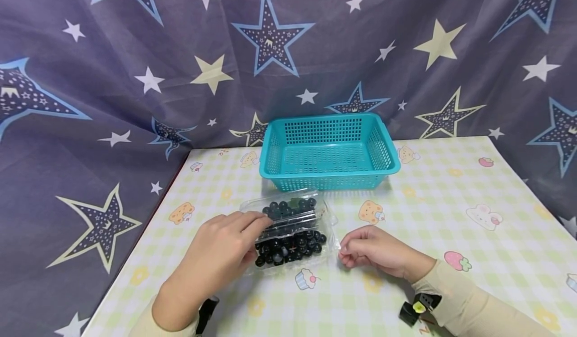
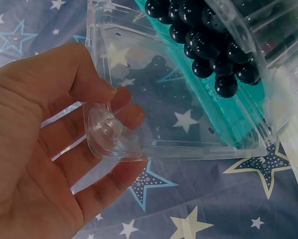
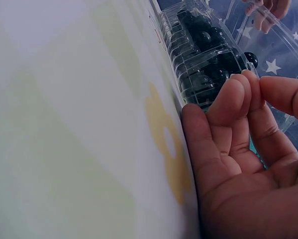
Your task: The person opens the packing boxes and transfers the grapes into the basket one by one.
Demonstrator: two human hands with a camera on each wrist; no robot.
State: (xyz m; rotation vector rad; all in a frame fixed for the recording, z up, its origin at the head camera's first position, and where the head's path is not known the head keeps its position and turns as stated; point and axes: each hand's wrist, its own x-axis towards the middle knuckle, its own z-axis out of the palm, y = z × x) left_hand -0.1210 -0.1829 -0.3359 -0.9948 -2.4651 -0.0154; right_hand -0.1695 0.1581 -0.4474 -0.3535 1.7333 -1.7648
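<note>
The clamshell [image 1: 290,232] lay on the table [image 1: 451,217] just in front of the basket [image 1: 329,151], between the two hands. It was clear, thin, glossy plastic, a shallow rectangular box with rounded corners, ribbed side walls and small vent holes in its lid. Inside sat the berries [image 1: 290,244], small, round, dark and shiny, heaped too thickly to count. No label or writing could be read on it.

The left hand [image 1: 221,257] reached over the box's left side, and in the left wrist view its thumb and fingers [image 2: 96,79] pinched the lid's corner, where a round snap dimple showed. The right hand [image 1: 376,252] rested on the table at the box's right edge, fingers curled loosely, the fingertips [image 3: 238,92] at the clear rim; whether they touched or gripped it I could not tell.

The one basket was turquoise plastic, rectangular, with lattice walls and a solid rolled rim. The tablecloth was smooth, pale yellow-green check printed with cartoon cakes, bears and strawberries. Behind hung a curtain [image 1: 135,51] of soft grey-blue cloth with many stars.
</note>
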